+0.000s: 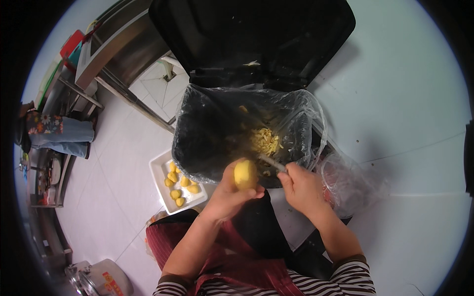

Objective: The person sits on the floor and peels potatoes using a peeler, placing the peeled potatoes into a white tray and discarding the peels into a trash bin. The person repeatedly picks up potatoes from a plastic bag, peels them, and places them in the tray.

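My left hand [237, 194] holds a potato [245, 174] whose pale yellow flesh shows on its upper side; fingers cover the lower part. In my right hand [301, 187] is a peeler [272, 162], slightly blurred, its head just right of the potato and apart from it. Both hands are over the near edge of a black bin [211, 129] lined with a clear plastic bag [318, 107]. A heap of yellowish peelings [266, 142] lies inside the bin. To the left, a white tray [157, 172] on the floor holds several yellow potatoes [175, 194].
The bin's raised black lid [251, 33] stands behind it. A steel table [122, 48] is at upper left, and another person [61, 135] stands at far left. Clear plastic bags [348, 181] lie by my right forearm. A lidded container [105, 277] sits at lower left.
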### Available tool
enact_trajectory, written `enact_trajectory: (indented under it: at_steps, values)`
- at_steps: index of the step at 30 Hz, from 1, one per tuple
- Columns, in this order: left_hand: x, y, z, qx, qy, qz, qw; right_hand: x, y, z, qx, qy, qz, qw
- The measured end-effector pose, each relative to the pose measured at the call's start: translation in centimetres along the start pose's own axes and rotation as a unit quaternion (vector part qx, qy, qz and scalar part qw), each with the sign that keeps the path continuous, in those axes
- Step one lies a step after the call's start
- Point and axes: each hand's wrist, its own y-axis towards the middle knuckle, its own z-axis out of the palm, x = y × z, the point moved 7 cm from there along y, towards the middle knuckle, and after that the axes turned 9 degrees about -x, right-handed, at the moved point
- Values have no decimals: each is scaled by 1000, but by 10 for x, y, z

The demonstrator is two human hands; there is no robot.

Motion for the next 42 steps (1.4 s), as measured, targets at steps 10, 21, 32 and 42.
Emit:
enact_trajectory:
  at_steps: [10, 21, 32, 42]
  values:
    - [3, 3, -6, 20, 65, -6, 998, 16, 0, 13, 48, 1, -64, 997]
    - [4, -1, 1, 4, 48, -35, 998, -15, 0, 6, 3, 0, 43, 999]
    - [-2, 1, -1, -8, 261, 38, 965, 31, -9, 5, 65, 21, -100, 993]
    - [5, 3, -1, 17, 169, 19, 985, -17, 13, -5, -3, -93, 37, 995]
